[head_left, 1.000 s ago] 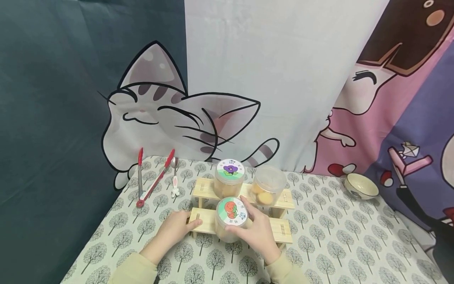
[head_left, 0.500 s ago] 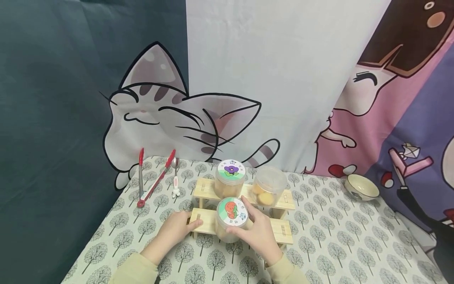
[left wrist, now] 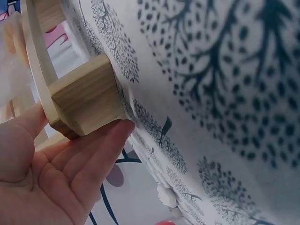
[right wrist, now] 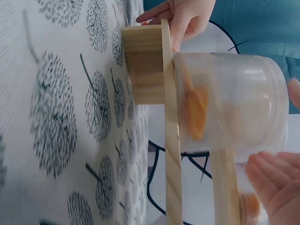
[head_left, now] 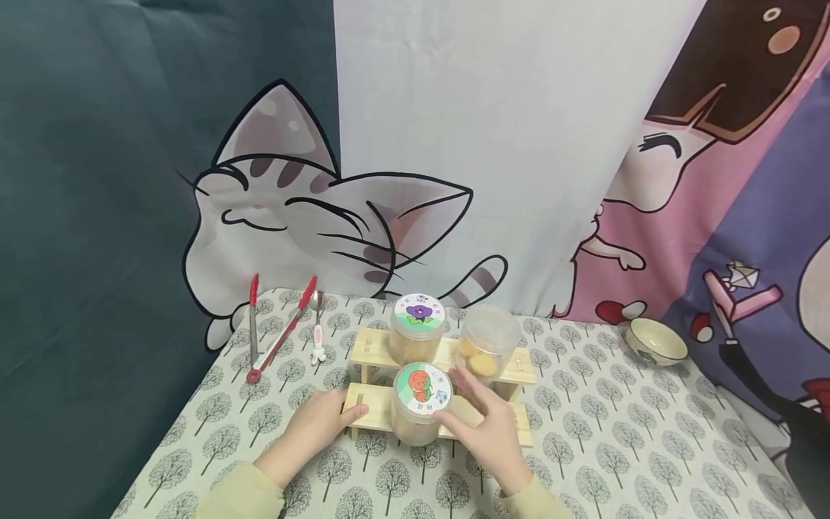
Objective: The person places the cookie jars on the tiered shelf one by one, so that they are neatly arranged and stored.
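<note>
A two-step wooden rack point(head_left: 372, 411) stands on the tablecloth. My left hand point(head_left: 322, 424) grips the left end of its lower step, thumb on top and fingers along the outer side point(left wrist: 93, 161). On that step sits a clear jar point(head_left: 415, 430) with a tomato picture on its lid; orange pieces show inside in the right wrist view. Right beside the jar, my right hand point(head_left: 488, 434) is spread, thumb and fingers loosely around its right side. Behind, on the upper step, are a jar with a purple-flower lid point(head_left: 417, 330) and a clear jar point(head_left: 489, 344) holding yellow pieces.
Red-tipped tongs point(head_left: 280, 342) lie spread at the back left, next to a spoon point(head_left: 318, 335) with a rabbit handle. A cream bowl point(head_left: 656, 342) stands at the far right. A printed cloth backdrop point(head_left: 415, 108) hangs behind the table.
My right hand has let go of the tomato-lid jar and drawn slightly to the right, its fingers spreading. My left hand has stayed at the rack's end.
</note>
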Demonstrator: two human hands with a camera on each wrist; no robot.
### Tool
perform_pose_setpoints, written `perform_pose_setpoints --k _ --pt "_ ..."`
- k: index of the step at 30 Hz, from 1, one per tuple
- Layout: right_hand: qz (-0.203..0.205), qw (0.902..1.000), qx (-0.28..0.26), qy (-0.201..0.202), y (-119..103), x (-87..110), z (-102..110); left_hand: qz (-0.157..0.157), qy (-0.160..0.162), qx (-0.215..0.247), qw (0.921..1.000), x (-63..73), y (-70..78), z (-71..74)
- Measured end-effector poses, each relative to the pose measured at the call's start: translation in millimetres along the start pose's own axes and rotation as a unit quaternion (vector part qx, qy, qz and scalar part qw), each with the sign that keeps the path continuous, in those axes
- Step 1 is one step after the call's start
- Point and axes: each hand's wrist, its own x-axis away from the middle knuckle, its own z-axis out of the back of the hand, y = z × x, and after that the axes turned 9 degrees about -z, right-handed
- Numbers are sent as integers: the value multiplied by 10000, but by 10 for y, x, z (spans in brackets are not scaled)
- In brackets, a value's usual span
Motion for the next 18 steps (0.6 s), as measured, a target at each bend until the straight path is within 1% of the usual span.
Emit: perform_pose_setpoints --k 3,5,6,9,13,15,17,18 --pt "594 9978 -12 292 21 20 74 -14 6 -60 10000 3 -4 2" --pt "834 9956 42 416 55 21 125 -26 78 -121 9999 2 -4 -11" --pt "935 9945 81 462 119 18 146 -38 121 -164 9998 3 -3 -18" --pt "955 9934 197 598 148 27 239 -101 283 -349 9989 10 2 -36" --pt "779 9907 585 949 162 45 410 -186 427 -759 9960 55 8 19" --pt "714 9856 935 1211 190 45 532 -245 524 -913 9941 85 11 75" --pt "777 9753 1431 1490 245 36 680 -358 702 -997 9919 109 14 140" --pt "719 9704 1662 1601 274 35 760 -427 795 -1003 9909 118 14 177"
